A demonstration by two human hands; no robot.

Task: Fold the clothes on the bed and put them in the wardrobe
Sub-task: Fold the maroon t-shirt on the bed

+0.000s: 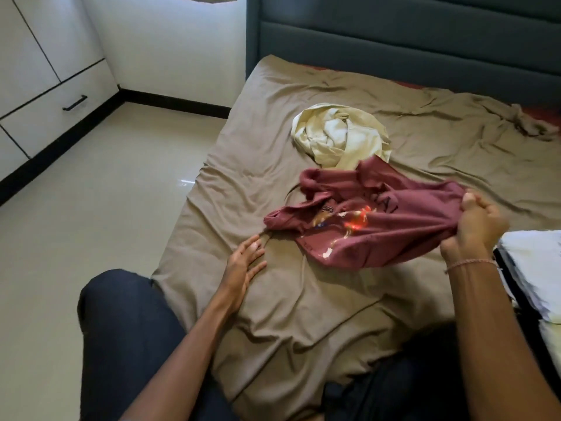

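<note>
The right hand (476,226) curls its fingers round a bunched edge of the maroon T-shirt (394,229), its dark lettering just left of them too creased to read, while the left hand (246,262) lays straight fingers on the bed (303,314), a cream garment (337,135) lying beyond.

White wall (170,47) behind, plain, daylit. Black skirting (176,100) along its foot and along cupboard base. White cupboard (36,56) at left: flat doors, dark seams, drawer below with black bar handle (75,103). Floor (91,208) glossy cream tile, bright glint (183,181) near bed edge. Bed (334,314) fills right half. Tan sheet (273,117) creased all over, rucked at far right. Headboard (394,41) dark blue-grey, padded in horizontal bands. Strip of red mattress (540,112) shows between sheet and headboard.
</note>
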